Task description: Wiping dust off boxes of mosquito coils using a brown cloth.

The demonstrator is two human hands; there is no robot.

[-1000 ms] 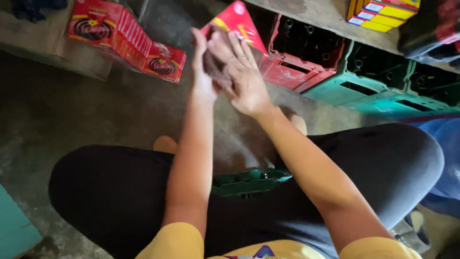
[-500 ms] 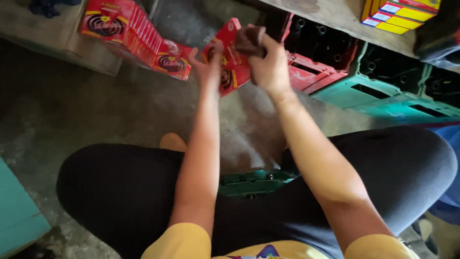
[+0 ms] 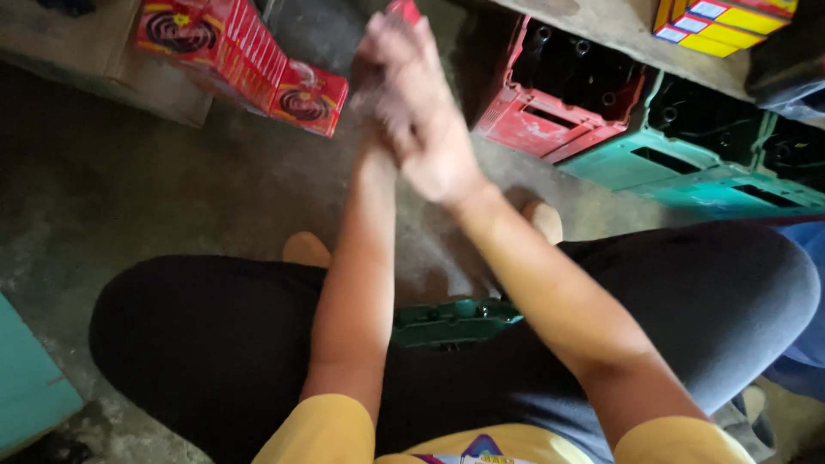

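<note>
Sat low over a dark green plastic seat (image 3: 455, 320), lower middle of the frame, knees wide in black cloth. Held both arms out and up to the upper middle. Laid the right hand (image 3: 438, 146) over the left hand (image 3: 371, 82), palm towards palm, fingers pointing to the top edge. Blurred badly there, so could not tell whether either grip was closed on anything or merely pressed flat against the other. Showed only a small red corner (image 3: 404, 10) above the fingertips at the very top edge, probably a red carton caught between or just behind the palms; could not settle which.

Elsewhere: more red cartons (image 3: 215, 51) leaning in a row at the upper left, on a low ledge above the concrete floor (image 3: 129, 198). A red bottle crate (image 3: 533, 120) right of the hands, then green bottle crates (image 3: 687, 163) further right, all tucked under a shelf (image 3: 601, 21). Yellow packets (image 3: 722, 21) on that shelf, upper right corner. A teal slab (image 3: 30, 387) at the lower left edge.

Judged as a step of handling or rubbing one red carton between the two palms, apart from the row. Judged the next move as calling for a surer hold: fingers closed round the carton's edges, hands slowed, and the carton kept level and away from the crates close on the right.
</note>
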